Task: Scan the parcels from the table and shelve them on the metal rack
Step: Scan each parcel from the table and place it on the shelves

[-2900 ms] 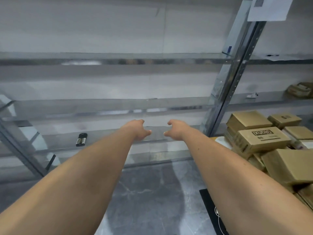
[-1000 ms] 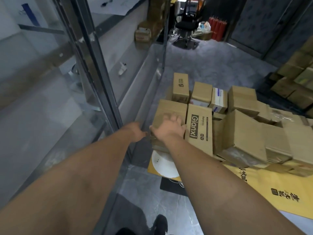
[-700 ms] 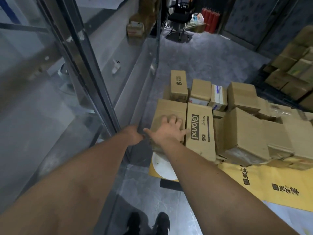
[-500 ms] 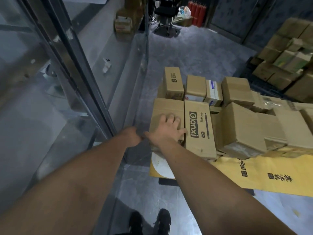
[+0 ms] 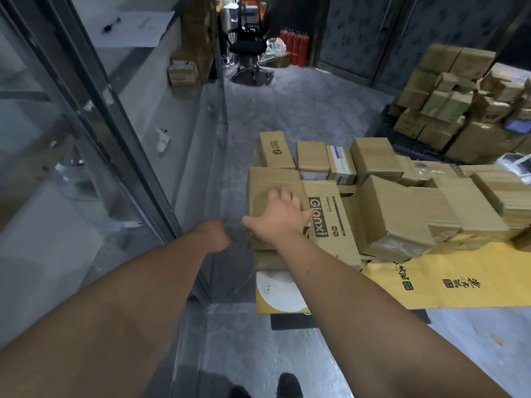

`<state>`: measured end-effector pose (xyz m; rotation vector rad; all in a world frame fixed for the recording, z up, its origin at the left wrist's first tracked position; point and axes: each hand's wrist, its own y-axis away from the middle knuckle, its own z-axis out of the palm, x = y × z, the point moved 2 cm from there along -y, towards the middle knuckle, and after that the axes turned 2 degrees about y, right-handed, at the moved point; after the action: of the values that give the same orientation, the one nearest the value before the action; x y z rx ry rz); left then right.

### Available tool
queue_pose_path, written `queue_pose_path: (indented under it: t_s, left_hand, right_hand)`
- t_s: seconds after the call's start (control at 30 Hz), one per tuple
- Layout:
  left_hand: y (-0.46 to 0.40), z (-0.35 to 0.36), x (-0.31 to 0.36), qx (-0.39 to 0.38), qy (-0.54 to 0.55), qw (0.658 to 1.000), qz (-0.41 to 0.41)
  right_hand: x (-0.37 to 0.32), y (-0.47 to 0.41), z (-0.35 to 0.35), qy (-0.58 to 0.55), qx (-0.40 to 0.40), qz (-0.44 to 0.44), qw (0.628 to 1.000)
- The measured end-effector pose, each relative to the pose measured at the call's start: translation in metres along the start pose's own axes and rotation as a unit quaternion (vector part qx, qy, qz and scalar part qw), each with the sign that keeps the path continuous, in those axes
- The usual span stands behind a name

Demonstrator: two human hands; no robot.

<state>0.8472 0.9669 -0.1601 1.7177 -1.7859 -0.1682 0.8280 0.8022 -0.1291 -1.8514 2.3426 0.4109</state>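
From the head camera, looking down: the right hand (image 5: 280, 216) lies palm-down on top of a plain cardboard parcel (image 5: 268, 193) at the left end of the pile, fingers spread and fairly straight across its lid, thumb reaching out over the near left edge, so it presses on the box rather than wrapping it. The left hand (image 5: 214, 235) is just beside that parcel's near left corner, fingers curled under; whether it touches or grips the box cannot be told from here. Right against the plain parcel sits a box printed Gianxi (image 5: 329, 218), and beyond them more brown boxes (image 5: 376, 159) are crowded together, some tilted, all on a surface (image 5: 448, 278) covered in yellow with dark characters. A white round patch (image 5: 280, 293) shows at its near left corner, under the forearm. To the left runs the metal rack (image 5: 94, 90), its grey upright slanting through the view, with a small white item (image 5: 162, 139) on one shelf and a couple of boxes (image 5: 182, 74) at the far end. Well apart, back right, another stack of cartons (image 5: 459, 101) stands on the floor, and a black office chair (image 5: 248, 50) sits at the back beside red cylinders (image 5: 294, 47).
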Motion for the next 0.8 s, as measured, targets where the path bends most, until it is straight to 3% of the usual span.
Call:
queue_pose_path:
  t_s: [0.27, 0.47, 0.7, 0.8]
  left_hand:
    - [0.0, -0.02, 0.032, 0.021, -0.062, 0.997, 0.044]
    - [0.006, -0.031, 0.082, 0.071, -0.102, 0.992, 0.03]
    - [0.018, -0.013, 0.132, 0.089, -0.056, 0.994, -0.004]
    - [0.024, -0.001, 0.154, 0.093, -0.056, 0.994, -0.003]
  right_hand:
    - [0.016, 0.007, -0.039, -0.038, 0.027, 0.005, 0.999]
    - [0.048, 0.008, -0.079, -0.058, 0.054, -0.006, 0.997]
    - [0.094, 0.005, -0.111, -0.117, 0.061, -0.01, 0.991]
    - [0.125, 0.004, -0.117, -0.195, 0.054, 0.025, 0.979]
